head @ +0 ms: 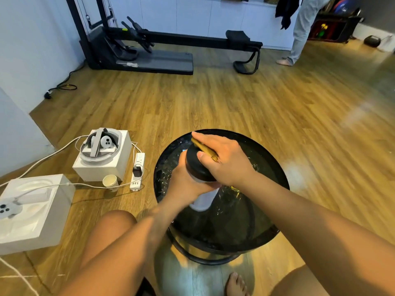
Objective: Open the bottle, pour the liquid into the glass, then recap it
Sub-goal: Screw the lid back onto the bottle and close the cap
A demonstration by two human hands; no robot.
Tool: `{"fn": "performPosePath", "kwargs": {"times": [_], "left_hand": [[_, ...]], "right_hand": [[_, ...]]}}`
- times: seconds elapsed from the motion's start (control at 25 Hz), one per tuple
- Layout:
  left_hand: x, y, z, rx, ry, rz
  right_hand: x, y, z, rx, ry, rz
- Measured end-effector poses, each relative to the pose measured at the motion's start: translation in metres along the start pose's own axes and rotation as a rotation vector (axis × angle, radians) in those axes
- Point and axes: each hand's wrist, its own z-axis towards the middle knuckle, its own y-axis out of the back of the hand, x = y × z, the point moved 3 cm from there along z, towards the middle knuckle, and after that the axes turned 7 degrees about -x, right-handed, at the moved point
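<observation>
A white bottle (204,199) with a wide black cap (195,165) and a tan strap on top stands on a round black glass table (273,210). My left hand (183,184) wraps around the bottle's body just below the cap. My right hand (222,159) lies over the cap from above, fingers and thumb clamped on it and on the strap. A clear glass (236,189) sits on the table behind my right wrist, mostly hidden by it. Water drops glisten on the tabletop.
On the wooden floor to the left stand two white boxes (102,154) (32,212) with headset gear, a paper cup (110,182), a power strip (137,169) and cables. My knees flank the table. A rowing machine (171,45) and a standing person (299,39) are far behind.
</observation>
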Motion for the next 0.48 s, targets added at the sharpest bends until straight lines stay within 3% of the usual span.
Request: {"fn": "performPosePath", "kwargs": {"times": [0.12, 0.2, 0.48], "left_hand": [[-0.001, -0.018, -0.023, -0.236, 0.035, -0.012], [0.002, -0.021, -0.027, -0.278, 0.012, -0.024], [0.008, 0.017, 0.003, 0.052, -0.049, -0.045]], "right_hand": [[0.007, -0.011, -0.001, -0.078, -0.055, 0.023], [0.010, -0.015, -0.002, -0.093, -0.057, 0.018], [0.006, -0.005, 0.005, 0.075, 0.057, 0.040]]}}
